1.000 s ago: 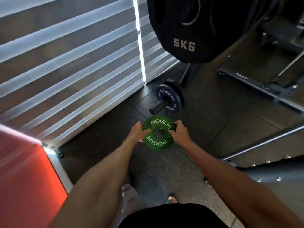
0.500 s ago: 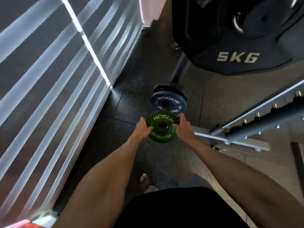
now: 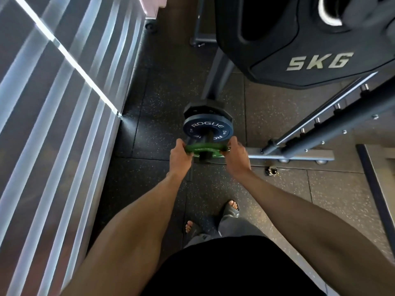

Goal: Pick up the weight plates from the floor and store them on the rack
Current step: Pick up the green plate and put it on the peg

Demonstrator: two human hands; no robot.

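Note:
A small green weight plate (image 3: 204, 149) is held between both hands, tilted nearly edge-on to me. My left hand (image 3: 180, 158) grips its left rim and my right hand (image 3: 236, 159) grips its right rim. The rack's dark peg (image 3: 205, 146) passes through the plate's centre hole. Just behind it on the same peg sits a blue ROGUE plate (image 3: 206, 128), with a black plate (image 3: 204, 108) behind that.
A large black 5KG plate (image 3: 310, 43) hangs on the rack at the upper right. The rack's grey frame bars (image 3: 320, 129) run across the floor to the right. A striped blind wall (image 3: 53, 124) stands at the left. My feet are on the dark rubber floor (image 3: 162, 99).
The green plate has gone from facing me to tilted edge-on, and it has moved forward onto the peg in front of the blue plate. My view has swung over the rack.

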